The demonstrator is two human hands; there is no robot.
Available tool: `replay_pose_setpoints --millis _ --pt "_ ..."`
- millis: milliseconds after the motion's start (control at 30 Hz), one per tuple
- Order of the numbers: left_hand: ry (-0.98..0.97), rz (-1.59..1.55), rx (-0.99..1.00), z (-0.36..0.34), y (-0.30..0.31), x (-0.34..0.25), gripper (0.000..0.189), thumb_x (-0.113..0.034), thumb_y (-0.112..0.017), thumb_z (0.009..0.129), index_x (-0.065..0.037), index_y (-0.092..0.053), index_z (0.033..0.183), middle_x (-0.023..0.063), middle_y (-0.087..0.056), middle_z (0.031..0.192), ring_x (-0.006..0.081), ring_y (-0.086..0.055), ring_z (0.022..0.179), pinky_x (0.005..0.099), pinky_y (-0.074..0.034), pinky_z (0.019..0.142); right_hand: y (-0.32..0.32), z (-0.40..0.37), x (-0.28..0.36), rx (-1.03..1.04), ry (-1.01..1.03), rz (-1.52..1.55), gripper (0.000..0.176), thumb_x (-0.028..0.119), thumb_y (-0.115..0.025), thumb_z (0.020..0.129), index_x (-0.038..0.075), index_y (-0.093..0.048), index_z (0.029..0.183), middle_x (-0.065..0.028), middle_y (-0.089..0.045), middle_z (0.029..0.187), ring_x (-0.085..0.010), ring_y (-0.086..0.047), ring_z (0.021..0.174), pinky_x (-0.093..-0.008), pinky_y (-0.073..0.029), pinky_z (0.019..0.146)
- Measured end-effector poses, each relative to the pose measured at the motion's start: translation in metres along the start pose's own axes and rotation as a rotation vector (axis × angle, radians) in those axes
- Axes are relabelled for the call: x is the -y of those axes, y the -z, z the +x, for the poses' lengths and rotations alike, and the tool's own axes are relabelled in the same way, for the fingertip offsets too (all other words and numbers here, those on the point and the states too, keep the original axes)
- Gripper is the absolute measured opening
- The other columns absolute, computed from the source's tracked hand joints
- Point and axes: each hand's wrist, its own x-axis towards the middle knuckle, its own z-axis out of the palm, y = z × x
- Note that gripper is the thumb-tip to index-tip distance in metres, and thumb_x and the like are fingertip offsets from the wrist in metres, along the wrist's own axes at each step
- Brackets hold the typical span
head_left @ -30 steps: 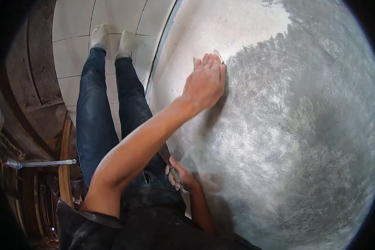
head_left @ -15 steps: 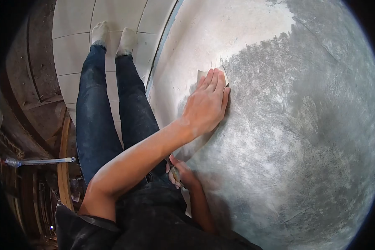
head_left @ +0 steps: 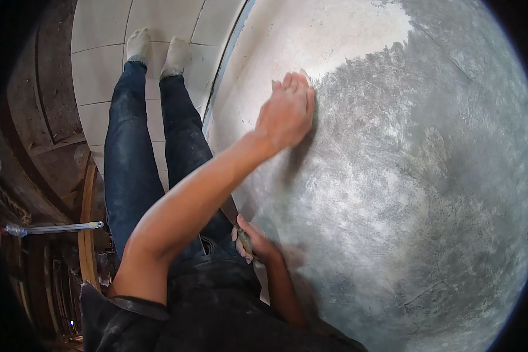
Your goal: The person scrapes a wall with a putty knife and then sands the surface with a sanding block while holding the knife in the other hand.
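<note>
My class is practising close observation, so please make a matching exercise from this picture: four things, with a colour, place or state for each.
Things:
1. Left hand
2. Right hand
3. Trousers
4. Socks

Descriptions:
A. dark blue
B. extended by the patchy surface
C. pale
D. curled near the waist

Pairs: 1-B, 2-D, 3-A, 4-C

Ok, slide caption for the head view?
Left hand holds a thin sheet at a patchy grey-and-white wall; right hand grips a partly hidden tool.
</note>
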Motion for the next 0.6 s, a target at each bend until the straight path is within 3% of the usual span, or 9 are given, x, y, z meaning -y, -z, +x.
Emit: replay_pose_setpoints --millis 267,400,500,600 --pt "-0.108 0.005 -0.081 -0.044 -0.012 -0.011 0.049 -0.023 -0.03 0.104 0.015 -0.041 0.132 0.0346 -0.043 0.137 0.0444 -0.038 0.134 0.0472 -0.029 0.114 0.001 0.004 0.0 -0.01 -0.004 -0.02 0.061 0.062 -0.034 0.098 0.006 -0.052 0.081 -0.0069 -0.049 0.046 -0.0129 -0.039 0.028 -0.025 -0.032 0.029" --pt "0.034 0.012 -0.011 -0.004 -0.006 0.006 0.044 -0.019 -0.031 0.103 0.016 -0.046 0.126 0.0358 -0.044 0.135 0.0467 -0.038 0.132 0.0462 -0.03 0.113 0.002 0.004 -0.004 -0.01 -0.018 -0.011 0.061 0.062 -0.034 0.098 0.006 -0.052 0.081 -0.0072 -0.049 0.046 -0.013 -0.039 0.028 -0.0247 -0.032 0.028" --pt "0.0 0.072 0.093 -0.008 -0.009 0.004 0.055 -0.026 -0.026 0.104 0.018 -0.037 0.134 0.0334 -0.042 0.14 0.0436 -0.036 0.136 0.0462 -0.025 0.117 0.0 0.003 -0.002 -0.026 -0.013 -0.033 0.061 0.062 -0.034 0.098 0.006 -0.052 0.081 -0.0073 -0.049 0.047 -0.013 -0.039 0.028 -0.0245 -0.031 0.028" --pt "0.002 -0.059 -0.023 -0.046 -0.012 -0.022 0.055 -0.026 -0.027 0.104 0.019 -0.037 0.134 0.0351 -0.042 0.139 0.0439 -0.036 0.136 0.0458 -0.024 0.117 0.003 0.005 -0.005 0.003 0.005 -0.051 0.061 0.064 -0.037 0.096 0.007 -0.053 0.083 -0.0057 -0.052 0.049 -0.0128 -0.042 0.031 -0.0247 -0.034 0.031"
